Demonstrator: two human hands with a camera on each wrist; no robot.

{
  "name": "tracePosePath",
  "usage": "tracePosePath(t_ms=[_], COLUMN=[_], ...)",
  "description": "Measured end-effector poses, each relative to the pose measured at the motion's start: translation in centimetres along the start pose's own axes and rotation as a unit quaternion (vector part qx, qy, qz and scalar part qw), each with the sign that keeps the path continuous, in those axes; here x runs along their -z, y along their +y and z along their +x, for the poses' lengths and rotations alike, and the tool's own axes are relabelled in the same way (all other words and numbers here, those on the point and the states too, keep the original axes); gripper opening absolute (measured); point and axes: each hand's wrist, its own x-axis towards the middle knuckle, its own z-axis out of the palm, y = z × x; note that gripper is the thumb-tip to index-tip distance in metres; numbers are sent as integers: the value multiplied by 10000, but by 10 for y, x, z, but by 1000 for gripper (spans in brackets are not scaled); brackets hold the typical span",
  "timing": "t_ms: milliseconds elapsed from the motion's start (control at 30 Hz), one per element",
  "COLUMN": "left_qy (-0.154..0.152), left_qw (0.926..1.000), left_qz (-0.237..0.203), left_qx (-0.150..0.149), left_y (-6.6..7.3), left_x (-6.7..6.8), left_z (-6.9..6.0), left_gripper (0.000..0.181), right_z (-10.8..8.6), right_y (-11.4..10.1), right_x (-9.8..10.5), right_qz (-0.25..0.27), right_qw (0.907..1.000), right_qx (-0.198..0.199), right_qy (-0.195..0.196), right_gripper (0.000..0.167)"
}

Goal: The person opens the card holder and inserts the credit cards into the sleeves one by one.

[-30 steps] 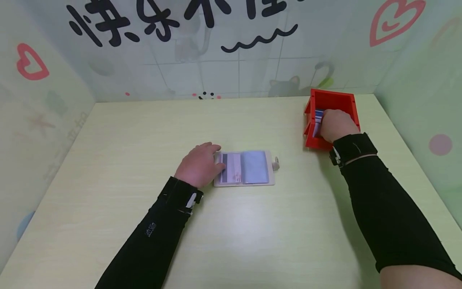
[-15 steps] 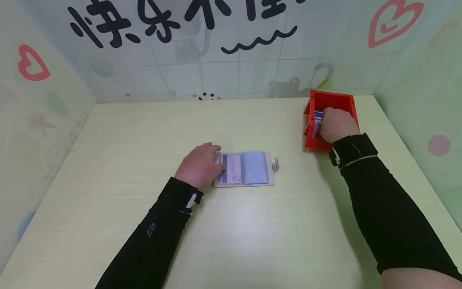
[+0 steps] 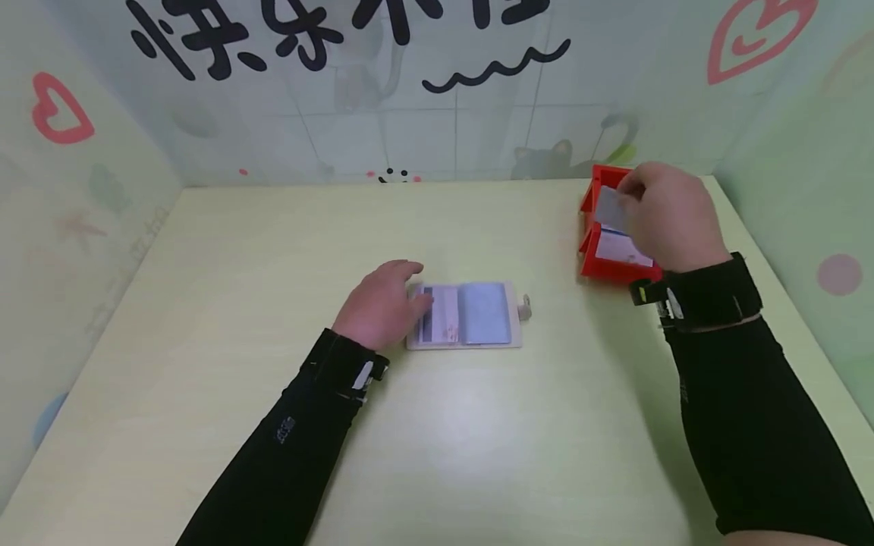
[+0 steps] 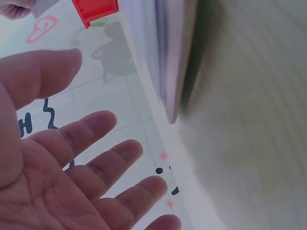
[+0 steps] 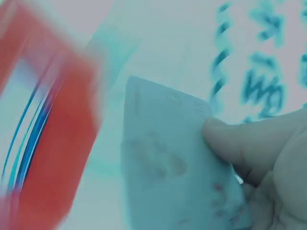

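Note:
Above the red bin (image 3: 617, 269) at the back right, my right hand (image 3: 676, 216) pinches a card (image 3: 610, 208). In the right wrist view the thumb presses on the edge of this pale card (image 5: 163, 153), whose print is blurred. More cards (image 3: 623, 248) lie in the bin under it. My left hand (image 3: 378, 305) is at the left edge of an open card holder (image 3: 515, 343) with clear pockets and a snap tab on its right side. Its fingers (image 4: 100, 175) are loosely spread beside the holder and hold nothing in the left wrist view.
The pale wooden table (image 3: 273, 243) carries the card holder in the middle. A printed back wall (image 3: 410, 144) with dark lettering rises behind it, and side walls (image 3: 806, 227) enclose both sides. The bin stands near the right back corner.
My right hand has risen out of the red bin with a card between its fingers. The left hand has stayed beside the card holder. The head view has shifted slightly.

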Motion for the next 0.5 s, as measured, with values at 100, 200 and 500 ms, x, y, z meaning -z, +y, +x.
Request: tracePosePath(t_ms=[100, 200, 500], left_qy=[55, 164, 341], left_qw=[9995, 9981, 9885], left_qz=[-322, -578, -1092], left_qx=[-2, -152, -988], left_y=[2, 4, 11], left_x=[1, 2, 4], left_z=[-1, -2, -3], left_gripper=[57, 58, 38], right_z=[-12, -20, -24], right_y=[-27, -54, -100], right_x=[-11, -33, -86], right_qz=[277, 429, 770], right_qw=[9972, 9880, 9604], right_qx=[502, 894, 1635], right_qy=[-482, -1185, -2120], right_gripper=[31, 29, 13])
